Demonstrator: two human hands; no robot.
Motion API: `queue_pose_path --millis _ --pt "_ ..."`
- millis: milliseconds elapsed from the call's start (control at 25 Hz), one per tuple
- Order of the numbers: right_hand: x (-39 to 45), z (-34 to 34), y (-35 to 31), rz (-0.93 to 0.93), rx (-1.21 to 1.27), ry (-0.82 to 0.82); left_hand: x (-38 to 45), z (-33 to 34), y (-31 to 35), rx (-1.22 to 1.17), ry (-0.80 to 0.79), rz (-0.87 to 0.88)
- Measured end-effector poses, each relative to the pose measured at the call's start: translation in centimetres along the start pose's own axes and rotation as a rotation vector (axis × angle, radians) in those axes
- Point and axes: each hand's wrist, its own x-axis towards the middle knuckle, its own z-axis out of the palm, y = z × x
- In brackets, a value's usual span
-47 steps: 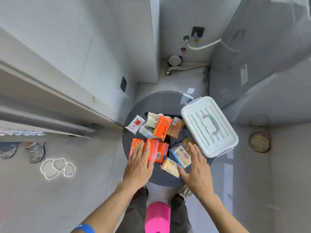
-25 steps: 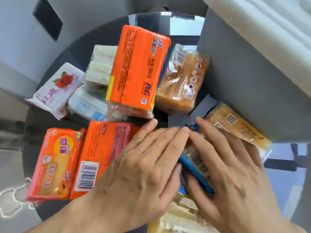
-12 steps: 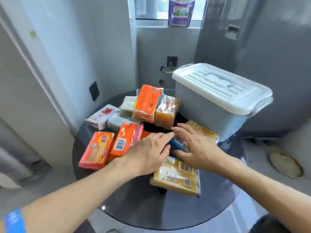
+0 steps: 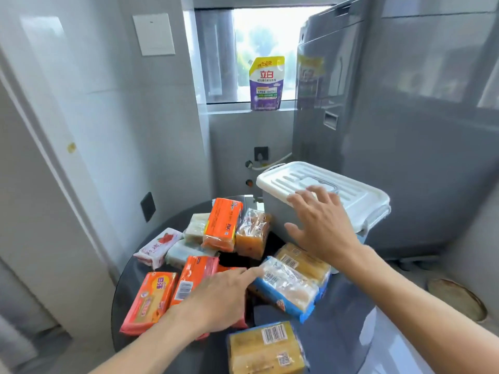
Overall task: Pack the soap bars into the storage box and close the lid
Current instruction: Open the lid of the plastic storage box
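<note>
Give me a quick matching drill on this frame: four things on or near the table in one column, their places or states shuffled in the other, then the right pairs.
Things:
1. storage box
2. detergent pouch
3. rose-print soap pack
4. right hand

Places or states:
A. on the window ledge
B. far left of the soap pile
C. lid on, at the table's right
D. open, spread against the box front

Pairs: 1-C, 2-A, 3-B, 4-D
</note>
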Motion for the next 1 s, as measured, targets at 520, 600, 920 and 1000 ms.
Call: queue_pose_path --millis 520,600,920,1000 --pt "-0.2 2.0 2.4 -0.098 -0.03 -0.011 17.0 -6.8 0.8 -0.008 0.521 -0.016" --pt "-0.3 2.0 2.7 -0.106 -0.037 -0.014 19.5 -7.2 0.0 0.033 0.313 -0.094" --pt "0.4 2.7 3.3 -0.074 0.006 -0.069 21.4 -7.1 -2.1 -0.114 0.116 -0.306" --pt "0.2 2.5 3.3 -0.068 0.012 -0.098 21.1 -7.5 -2.5 -0.198 0.055 -0.448"
